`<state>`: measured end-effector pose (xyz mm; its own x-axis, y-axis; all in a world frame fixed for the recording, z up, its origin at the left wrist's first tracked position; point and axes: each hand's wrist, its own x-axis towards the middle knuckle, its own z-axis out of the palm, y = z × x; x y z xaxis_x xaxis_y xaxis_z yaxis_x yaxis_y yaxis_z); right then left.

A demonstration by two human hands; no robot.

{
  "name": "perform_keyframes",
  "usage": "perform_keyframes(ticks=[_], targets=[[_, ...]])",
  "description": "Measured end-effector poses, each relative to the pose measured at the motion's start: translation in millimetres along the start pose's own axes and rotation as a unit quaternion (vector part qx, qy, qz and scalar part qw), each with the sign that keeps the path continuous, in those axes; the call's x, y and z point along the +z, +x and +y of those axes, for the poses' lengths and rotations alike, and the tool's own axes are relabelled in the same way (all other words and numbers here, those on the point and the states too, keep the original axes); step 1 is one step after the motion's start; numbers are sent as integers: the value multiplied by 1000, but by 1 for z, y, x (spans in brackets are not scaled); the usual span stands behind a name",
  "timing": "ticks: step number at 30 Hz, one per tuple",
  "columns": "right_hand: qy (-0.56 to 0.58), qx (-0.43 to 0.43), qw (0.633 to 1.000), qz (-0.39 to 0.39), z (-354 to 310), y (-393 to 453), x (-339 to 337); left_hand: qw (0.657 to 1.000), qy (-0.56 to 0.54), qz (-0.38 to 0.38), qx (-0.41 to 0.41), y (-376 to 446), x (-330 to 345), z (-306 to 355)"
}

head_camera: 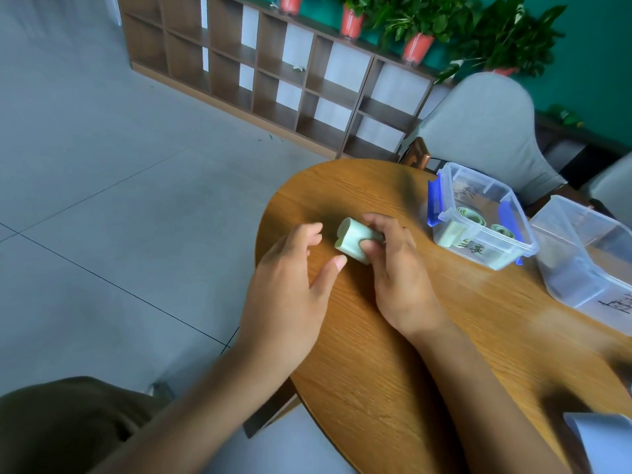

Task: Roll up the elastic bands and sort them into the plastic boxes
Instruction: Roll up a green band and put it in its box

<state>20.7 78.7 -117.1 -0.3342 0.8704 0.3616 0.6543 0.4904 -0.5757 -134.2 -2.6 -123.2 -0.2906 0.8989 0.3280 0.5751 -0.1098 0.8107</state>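
A pale green elastic band (352, 239), rolled into a short fat cylinder, sits just above the round wooden table (427, 336). My right hand (396, 271) grips the roll between thumb and fingers. Just to its left, my left hand (290, 285) has its fingers spread and holds nothing. To the right stands a clear plastic box with blue clips (478, 217); several green rolls lie inside it. A second clear plastic box (588, 258) stands further right, with a handwritten label on its front; what is inside it is unclear.
A blue-grey band or sheet (602, 436) shows at the bottom right corner. Grey upholstered chairs (485, 131) stand behind the table. A wooden cubby shelf (273, 73) with potted plants on top runs along the far wall. Grey tiled floor lies to the left.
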Motion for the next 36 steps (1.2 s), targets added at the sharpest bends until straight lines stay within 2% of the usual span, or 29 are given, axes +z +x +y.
perform_keyframes(ticks=[8, 12, 16, 21, 25, 31, 36], targets=[[139, -50, 987, -59, -23, -8, 6, 992, -123, 27, -6, 7, -5, -3], [251, -34, 965, -73, -28, -10, 4, 988, -155, 17, 1, 7, -6, -3], [300, -14, 950, -90, -27, -8, 5, 976, -219, 11, 2, 8, -9, 0], [300, 0, 949, -93, -28, -8, 4, 955, -296, -21, -14, 8, -9, 2], [284, 6, 957, -61, -26, -9, 6, 955, -295, -11, -10, 9, -8, 2], [314, 6, 949, 8, -28, -8, -2, 959, -281, -25, 3, 8, -10, 3], [312, -32, 950, -13, -34, -13, -7, 954, -299, -31, -8, 8, -11, 1]])
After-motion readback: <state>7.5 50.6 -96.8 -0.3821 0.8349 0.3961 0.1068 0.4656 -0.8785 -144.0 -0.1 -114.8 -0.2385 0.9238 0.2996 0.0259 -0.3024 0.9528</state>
